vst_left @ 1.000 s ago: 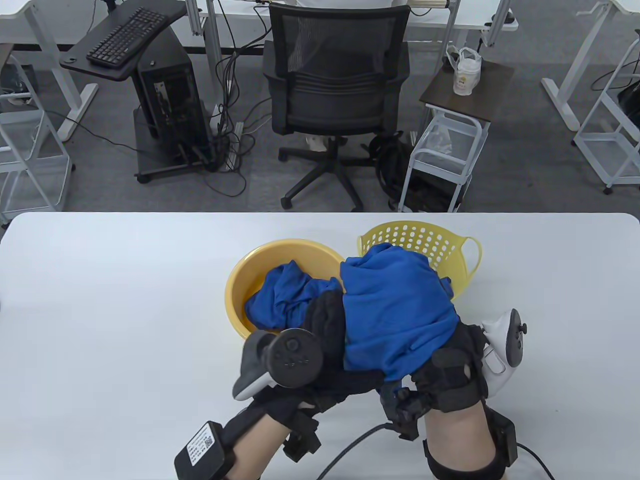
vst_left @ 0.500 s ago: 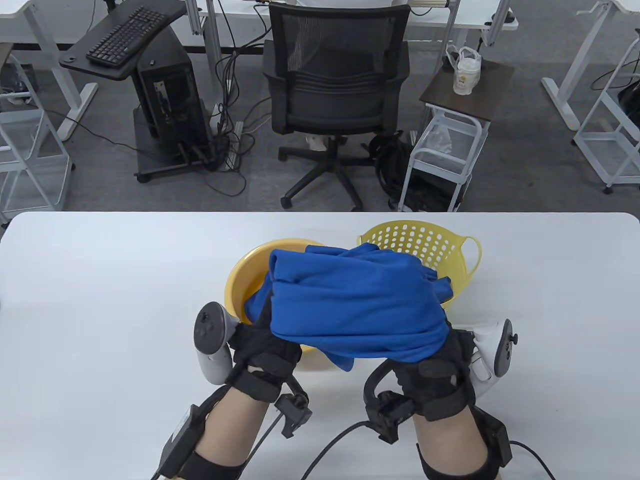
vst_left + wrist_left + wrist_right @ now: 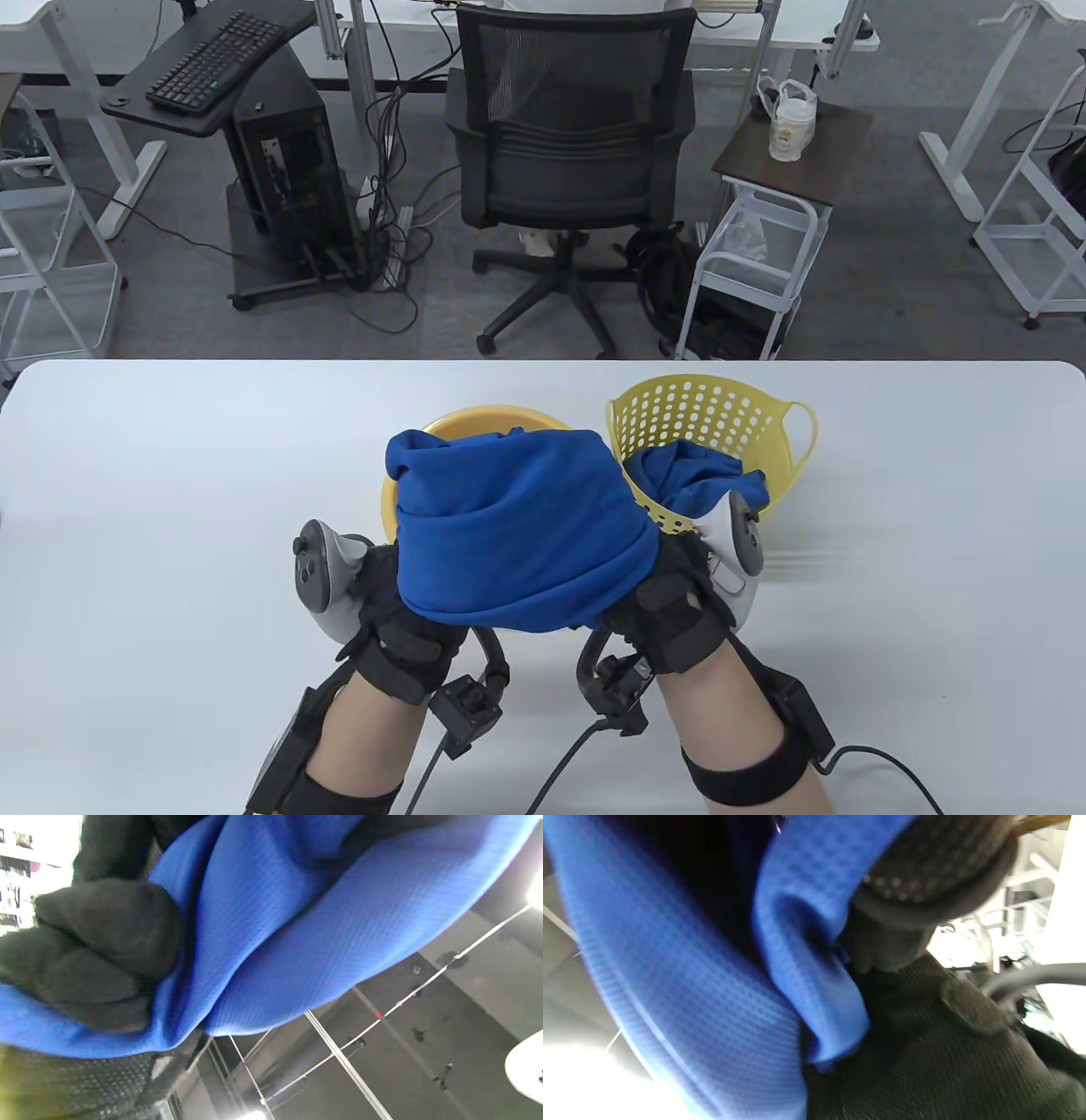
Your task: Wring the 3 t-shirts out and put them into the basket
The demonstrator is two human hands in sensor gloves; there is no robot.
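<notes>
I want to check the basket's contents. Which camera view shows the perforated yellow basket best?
The table view: the perforated yellow basket stands right of the held blue t-shirt, with blue cloth inside. Both wrist views show only blue fabric and glove close up, not the basket.

no legible text, labels, brands or numbers in any view

Both hands have drawn closer together, bunching the blue t-shirt (image 3: 517, 531) into a tighter bundle. It now uncovers the basket (image 3: 708, 407) holding another shirt (image 3: 691, 475).
</notes>
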